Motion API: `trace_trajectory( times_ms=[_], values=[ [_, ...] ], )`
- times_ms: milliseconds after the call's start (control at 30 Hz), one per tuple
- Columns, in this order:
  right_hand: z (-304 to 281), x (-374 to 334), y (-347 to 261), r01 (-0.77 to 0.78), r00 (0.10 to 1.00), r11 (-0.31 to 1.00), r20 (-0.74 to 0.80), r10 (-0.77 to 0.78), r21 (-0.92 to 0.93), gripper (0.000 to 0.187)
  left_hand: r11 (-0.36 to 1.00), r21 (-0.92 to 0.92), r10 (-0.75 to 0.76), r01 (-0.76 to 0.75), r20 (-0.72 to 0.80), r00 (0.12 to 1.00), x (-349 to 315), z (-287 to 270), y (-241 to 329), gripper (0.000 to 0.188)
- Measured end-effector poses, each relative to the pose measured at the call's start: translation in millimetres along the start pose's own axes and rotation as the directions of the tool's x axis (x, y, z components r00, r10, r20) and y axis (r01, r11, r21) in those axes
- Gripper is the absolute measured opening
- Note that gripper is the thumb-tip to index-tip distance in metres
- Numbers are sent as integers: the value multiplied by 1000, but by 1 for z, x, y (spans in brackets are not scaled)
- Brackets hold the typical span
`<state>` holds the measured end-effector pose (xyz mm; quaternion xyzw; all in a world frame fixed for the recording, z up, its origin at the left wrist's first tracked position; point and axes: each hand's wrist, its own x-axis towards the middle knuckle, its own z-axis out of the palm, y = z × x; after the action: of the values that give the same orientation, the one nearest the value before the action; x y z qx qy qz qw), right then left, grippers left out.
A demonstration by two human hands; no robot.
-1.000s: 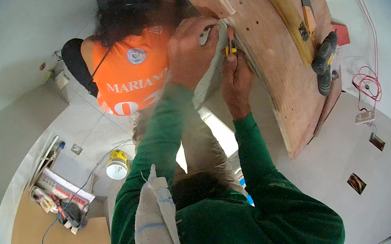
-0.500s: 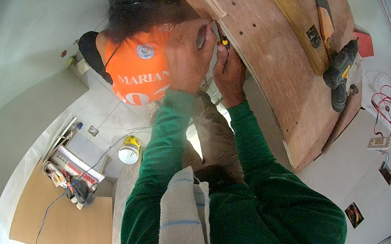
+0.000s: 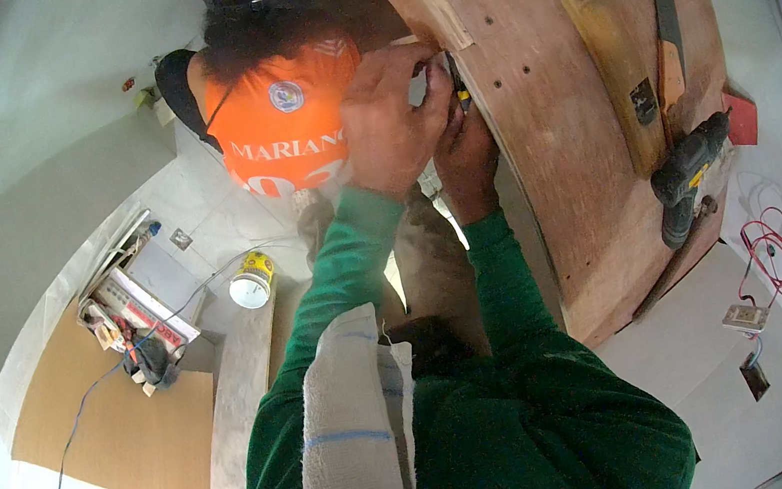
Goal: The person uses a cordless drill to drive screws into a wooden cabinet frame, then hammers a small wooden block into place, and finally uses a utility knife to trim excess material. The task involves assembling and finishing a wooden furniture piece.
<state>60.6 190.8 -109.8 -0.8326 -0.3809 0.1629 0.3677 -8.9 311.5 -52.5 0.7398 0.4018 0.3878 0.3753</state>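
My right hand (image 3: 467,157) is closed around a small black-and-yellow hand tool (image 3: 464,98), held upright at the left edge of a curved plywood panel (image 3: 584,185). Most of the tool is hidden by the fingers. Just left of it, my left hand (image 3: 391,123) has its fingers curled, thumb and forefinger pinched together at the same edge. Whatever the left fingers hold is hidden. A cordless drill (image 3: 688,168), a handsaw (image 3: 669,51) and a worn wooden plank (image 3: 616,74) lie on the panel's right side.
A person in an orange shirt (image 3: 287,123) crouches close to my left hand. A yellow bucket (image 3: 252,279), a tray of tools (image 3: 146,327) and a brown board (image 3: 115,427) are at the left. Red wires (image 3: 773,263) and an outlet (image 3: 746,318) are at the right.
My left hand, blurred before, has come slightly down and to the right, nearer my right hand. The whole view has shifted a little; the right hand still grips the tool.
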Motion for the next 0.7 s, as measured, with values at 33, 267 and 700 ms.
trace_trajectory(
  times_ms=[33,267,700],
  values=[
    [-1,0,1,-7,1000,1000,12,7,-25,49,1000,-6,-19,19,10,1000,-1,0,1,16],
    [0,3,9,33,999,999,18,-32,-43,52,1000,-1,-15,15,-36,999,1,4,5,14],
    [6,18,10,30,999,999,-31,-28,41,65,989,29,-140,143,-85,986,-7,10,12,15]
  ],
)
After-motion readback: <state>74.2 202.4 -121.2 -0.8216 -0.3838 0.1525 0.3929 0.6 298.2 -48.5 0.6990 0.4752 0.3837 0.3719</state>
